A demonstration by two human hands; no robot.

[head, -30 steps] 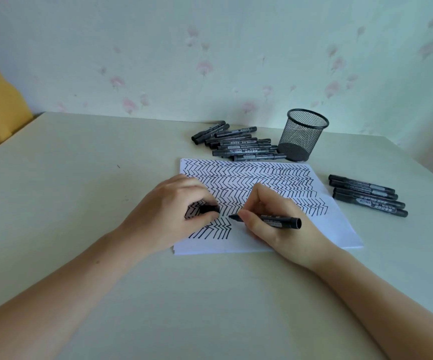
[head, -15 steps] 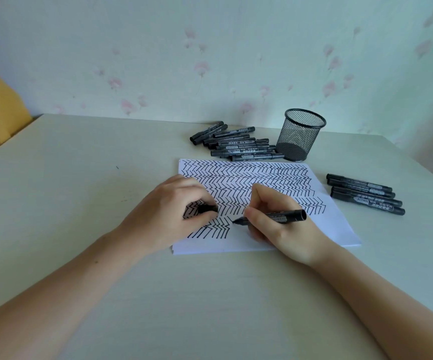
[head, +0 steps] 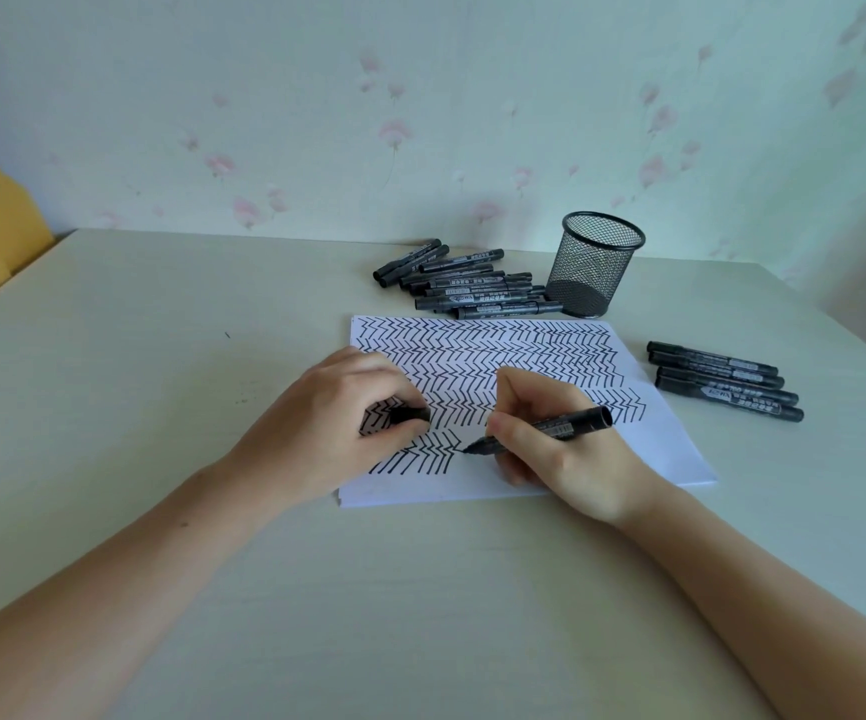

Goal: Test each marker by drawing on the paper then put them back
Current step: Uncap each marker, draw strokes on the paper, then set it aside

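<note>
Right hand [head: 566,449] gripping a black marker [head: 550,426], tip on the paper [head: 644,449], left hand [head: 327,423] pinching the cap [head: 410,414], resting on the sheet's left side

Label print on the markers [head: 477,291] is too small to read.

Both forearms are cut off by the lower frame edge. The left hand [head: 316,433] covers part of the zigzag rows on the paper [head: 670,449] and most of the cap [head: 410,415], of which only 1 end shows. The right hand [head: 561,459] hides the middle of the marker [head: 571,420]; whether its tip touches the sheet cannot be told. Label print on the marker pile [head: 472,285] and the 4 markers [head: 722,379] is too small to read. The desk [head: 135,356] runs out of frame on 3 sides.
</note>
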